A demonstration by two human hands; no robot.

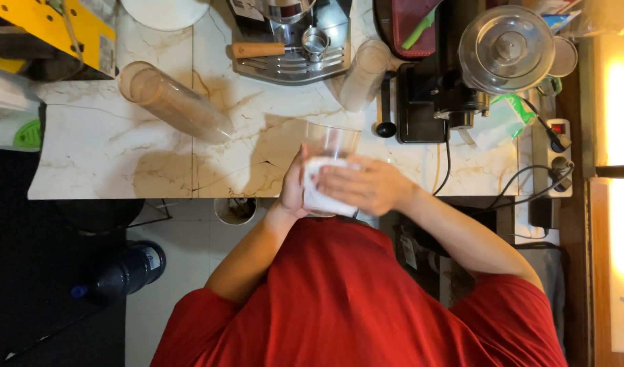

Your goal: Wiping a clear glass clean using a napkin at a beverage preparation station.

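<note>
Clear round drinking glass [331,142] held above the white marble counter [108,149] edge, left hand [293,190] wrapped around its side, right hand [366,185] pressing a white folded cloth [318,198] on it, transparent plastic tube [176,102] lying well apart

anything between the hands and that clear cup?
Only the white cloth: it sits between the right hand and the clear cup. The left hand grips the cup's side, seemingly bare.

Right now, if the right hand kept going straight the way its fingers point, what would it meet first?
The right hand lies on a white cloth wrapped round a clear glass, fingers pointing at the left hand, probably met first; depth is unclear.
</note>
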